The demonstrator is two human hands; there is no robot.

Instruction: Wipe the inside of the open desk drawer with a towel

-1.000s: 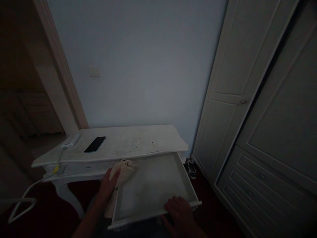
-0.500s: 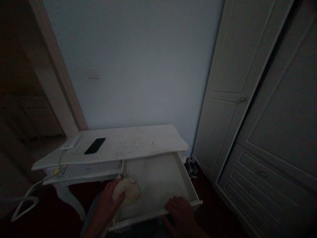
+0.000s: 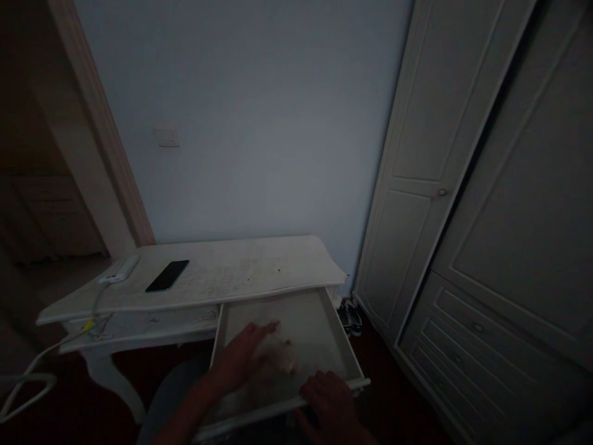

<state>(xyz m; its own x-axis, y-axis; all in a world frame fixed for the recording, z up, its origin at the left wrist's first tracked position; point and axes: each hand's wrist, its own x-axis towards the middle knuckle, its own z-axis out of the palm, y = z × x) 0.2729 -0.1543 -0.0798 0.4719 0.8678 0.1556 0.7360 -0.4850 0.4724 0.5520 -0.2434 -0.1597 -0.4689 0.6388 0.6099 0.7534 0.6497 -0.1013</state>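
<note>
A pale, crumpled cloth (image 3: 281, 358) lies against the bottom of the pulled-out white drawer (image 3: 310, 315). My left hand (image 3: 245, 352) is closed on the cloth, and both are smeared by motion. Over the drawer's front edge, near its right corner, my right hand (image 3: 328, 395) is hooked with the fingers on top and the thumb below. The drawer belongs to a white desk (image 3: 231, 266) with worn, scuffed paint.
A black phone (image 3: 167, 275) and a white power strip (image 3: 119, 271) with a cable lie on the desk's left side. Shoes (image 3: 350, 316) stand on the floor beside the desk. A white wardrobe (image 3: 417, 204) rises at the right. A doorway frame is at the left.
My left hand has moved the cloth rightward across the drawer bottom, away from its left side. My right hand keeps its place on the drawer front. The view has shifted slightly.
</note>
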